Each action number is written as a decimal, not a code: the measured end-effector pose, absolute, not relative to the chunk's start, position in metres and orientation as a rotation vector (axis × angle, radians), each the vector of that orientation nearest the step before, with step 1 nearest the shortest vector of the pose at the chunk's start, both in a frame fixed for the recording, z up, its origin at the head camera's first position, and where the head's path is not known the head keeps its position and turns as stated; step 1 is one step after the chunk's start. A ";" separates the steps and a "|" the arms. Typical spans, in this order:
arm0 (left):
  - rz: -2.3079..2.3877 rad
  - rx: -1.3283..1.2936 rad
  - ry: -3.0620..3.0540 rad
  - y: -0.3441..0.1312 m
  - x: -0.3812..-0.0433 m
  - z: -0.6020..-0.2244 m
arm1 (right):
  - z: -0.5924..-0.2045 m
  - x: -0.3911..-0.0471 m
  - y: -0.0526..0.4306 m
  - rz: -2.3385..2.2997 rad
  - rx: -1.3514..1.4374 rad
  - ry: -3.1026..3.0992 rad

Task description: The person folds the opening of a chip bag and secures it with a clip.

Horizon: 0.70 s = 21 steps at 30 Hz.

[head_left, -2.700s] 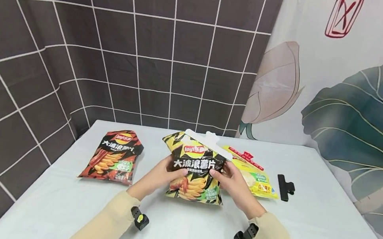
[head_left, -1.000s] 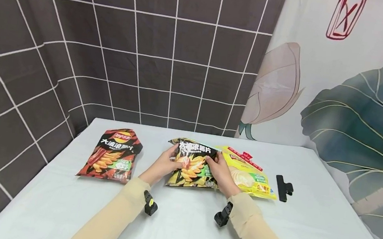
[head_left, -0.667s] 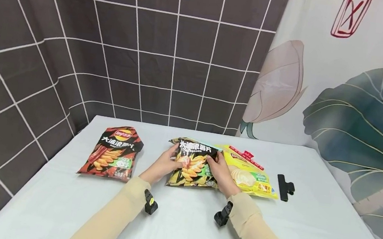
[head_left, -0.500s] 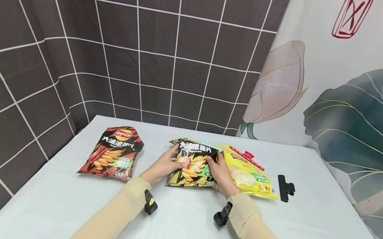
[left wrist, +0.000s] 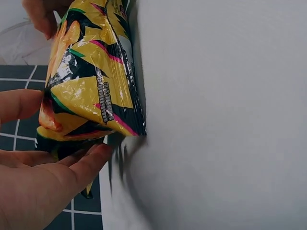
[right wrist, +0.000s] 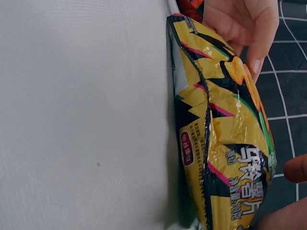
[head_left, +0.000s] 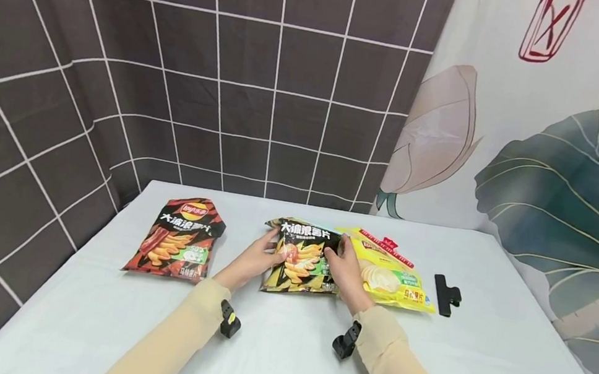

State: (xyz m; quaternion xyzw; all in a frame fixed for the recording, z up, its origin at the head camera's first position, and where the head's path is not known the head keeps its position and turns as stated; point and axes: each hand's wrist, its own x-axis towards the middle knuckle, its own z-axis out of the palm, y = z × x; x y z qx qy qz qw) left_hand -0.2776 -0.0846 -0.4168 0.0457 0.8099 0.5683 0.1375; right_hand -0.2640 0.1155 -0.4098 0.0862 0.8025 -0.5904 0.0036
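A black-and-yellow bag of potato chips [head_left: 302, 256] lies leaning back at the middle of the table, its top turned away from me. My left hand [head_left: 253, 262] grips its left side, thumb on the front and fingers behind. My right hand [head_left: 346, 272] curls round the right side; in the right wrist view a small gap shows between its thumb [right wrist: 296, 168] and the bag [right wrist: 225, 124]. In the left wrist view, the left fingers [left wrist: 91, 160] reach under the bag [left wrist: 91, 86]. The white clip on its top is hidden now.
A red chip bag [head_left: 177, 240] lies to the left. Against the right hand is a yellow chip bag [head_left: 391, 279] with a red sealing clip [head_left: 386, 246] across its top. A black clip [head_left: 444, 295] lies farther right on the white table [head_left: 502, 362].
Both hands have laid the black-and-yellow bag back from a raised, upright tilt, and its white clip has gone out of sight. Over the last half second, the hands have barely moved.
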 end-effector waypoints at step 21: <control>1.336 0.234 2.878 -0.186 -0.247 -0.370 | -0.390 -0.242 0.048 -2.266 -0.284 2.498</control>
